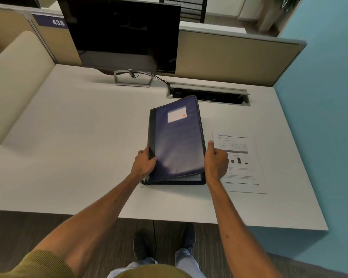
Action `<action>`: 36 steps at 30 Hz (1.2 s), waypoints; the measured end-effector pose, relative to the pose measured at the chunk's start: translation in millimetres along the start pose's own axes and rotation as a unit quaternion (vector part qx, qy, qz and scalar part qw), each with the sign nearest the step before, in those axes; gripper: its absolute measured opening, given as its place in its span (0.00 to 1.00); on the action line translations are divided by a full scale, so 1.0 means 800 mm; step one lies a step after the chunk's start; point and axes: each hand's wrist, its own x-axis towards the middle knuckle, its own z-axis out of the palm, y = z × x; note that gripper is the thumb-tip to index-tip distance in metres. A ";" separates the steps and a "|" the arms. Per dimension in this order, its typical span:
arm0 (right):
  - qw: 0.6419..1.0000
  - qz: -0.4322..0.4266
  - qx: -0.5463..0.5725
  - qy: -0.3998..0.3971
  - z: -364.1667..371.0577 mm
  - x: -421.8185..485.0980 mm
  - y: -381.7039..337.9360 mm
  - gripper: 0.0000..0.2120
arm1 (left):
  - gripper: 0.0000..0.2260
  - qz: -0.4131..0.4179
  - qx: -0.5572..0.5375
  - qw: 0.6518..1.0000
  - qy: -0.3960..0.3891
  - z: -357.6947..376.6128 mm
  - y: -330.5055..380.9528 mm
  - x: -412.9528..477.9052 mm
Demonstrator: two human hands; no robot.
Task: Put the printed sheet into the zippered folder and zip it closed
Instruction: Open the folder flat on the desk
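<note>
Folder (pixel 177 141) between both hands, sheet (pixel 242 167) beside

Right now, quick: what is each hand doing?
Left hand: closed on the left edge of the zippered folder.
Right hand: grip closed on the folder's right edge, lifting the cover. The printed sheet lies untouched on the desk.
</note>
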 end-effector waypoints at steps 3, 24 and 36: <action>0.998 -0.041 0.030 -0.045 0.005 -0.008 -0.043 0.31 | 0.19 -0.006 -0.024 1.000 -0.005 -0.004 0.005 -0.003; 0.834 -0.405 -0.062 -0.369 0.144 -0.180 -0.051 0.16 | 0.32 0.051 -0.015 0.981 0.187 -0.211 -0.012 -0.003; 0.763 -0.371 -0.404 -0.341 0.097 -0.105 0.049 0.30 | 0.45 -0.026 0.265 0.926 0.268 -0.135 -0.063 0.026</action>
